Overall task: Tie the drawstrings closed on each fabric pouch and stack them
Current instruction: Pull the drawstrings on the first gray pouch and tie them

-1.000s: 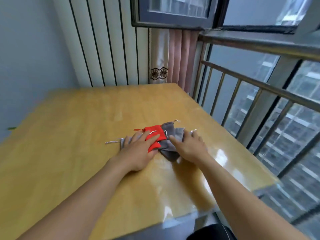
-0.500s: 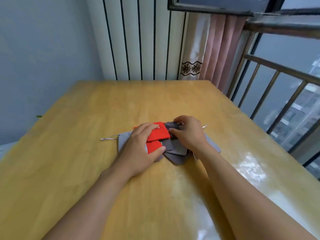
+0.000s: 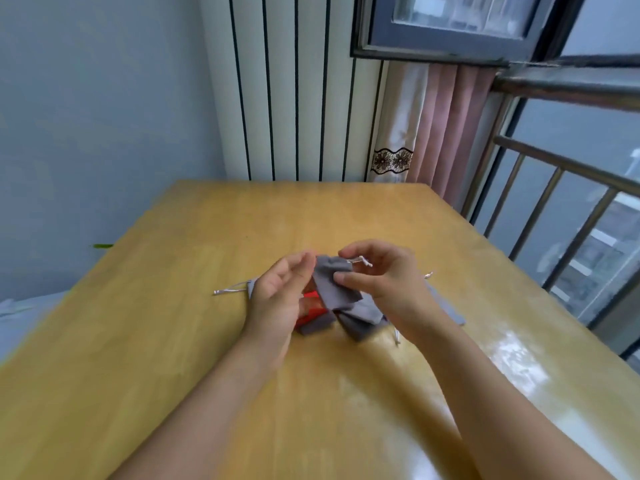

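Several soft fabric pouches, grey and red, lie heaped mid-way on the glossy yellow wooden table (image 3: 242,341), none visibly tied or stacked. One grey fabric pouch (image 3: 334,282) is lifted: right hand (image 3: 384,285) pinches it by its white drawstring (image 3: 360,261); left hand (image 3: 280,292), fingers relaxed, touches its edge.

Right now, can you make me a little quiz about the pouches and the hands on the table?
1. True or false: the right hand pinches the lifted grey pouch.
2. What colour is the pouch peeking out under the left hand?
A. Blue
B. Red
C. Green
3. Fill in: a white drawstring trails onto the wooden table on the ____ side of the pile.

Key
1. True
2. B
3. left
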Available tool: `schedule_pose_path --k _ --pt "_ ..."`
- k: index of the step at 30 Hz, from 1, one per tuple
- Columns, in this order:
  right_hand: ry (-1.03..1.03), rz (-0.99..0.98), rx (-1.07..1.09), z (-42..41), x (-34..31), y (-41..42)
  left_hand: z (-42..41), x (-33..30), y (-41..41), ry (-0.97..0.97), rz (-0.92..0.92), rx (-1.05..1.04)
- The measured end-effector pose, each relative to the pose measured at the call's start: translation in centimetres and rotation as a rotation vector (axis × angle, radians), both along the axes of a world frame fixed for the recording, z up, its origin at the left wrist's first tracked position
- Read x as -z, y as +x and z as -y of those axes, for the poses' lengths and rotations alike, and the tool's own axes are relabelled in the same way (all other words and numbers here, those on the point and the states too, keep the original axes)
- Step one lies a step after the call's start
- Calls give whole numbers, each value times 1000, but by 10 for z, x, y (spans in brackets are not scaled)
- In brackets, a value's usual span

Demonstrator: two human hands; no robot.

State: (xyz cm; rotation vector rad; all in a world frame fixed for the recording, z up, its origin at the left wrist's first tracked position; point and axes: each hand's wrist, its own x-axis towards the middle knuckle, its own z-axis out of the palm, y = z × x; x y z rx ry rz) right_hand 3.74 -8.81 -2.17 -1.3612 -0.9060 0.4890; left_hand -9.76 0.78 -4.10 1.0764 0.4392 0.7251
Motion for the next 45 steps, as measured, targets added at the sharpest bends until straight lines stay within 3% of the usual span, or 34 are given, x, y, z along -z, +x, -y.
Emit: schedule_pose_path --k 4,8,15,17,21,26,28,30,32,36,41,45 --pt "-9 -149 -94 -4 17 0 -9 12 -5 17 -48 -182" --pt "-1 -352 -121 0 24 12 -19 15 -1 76 -51 -212" --pt "-4 -282 -51 -2 26 16 -23 19 8 -22 -10 -158" --pt "41 -300 -25 -2 26 18 -27 22 11 91 -62 -133" --pt "59 -350 29 -4 25 21 -35 24 8 560 -295 -156" --pt "-66 -91 162 -3 23 20 -42 19 4 894 -487 -195" --pt "-126 34 177 -3 21 16 -40 15 7 753 -499 -197" --pt "-158 21 147 -5 20 11 -35 11 11 324 -343 -152" --pt "-131 -183 77 -7 18 7 -32 8 12 -33 -161 -96" --pt "101 -785 -116 -10 13 3 -31 2 9 -465 137 127" --pt "393 -1054 -336 -11 9 -2 -26 -1 8 -598 326 255" --pt "252 -887 -208 -12 6 -3 -30 -7 9 -554 299 146"
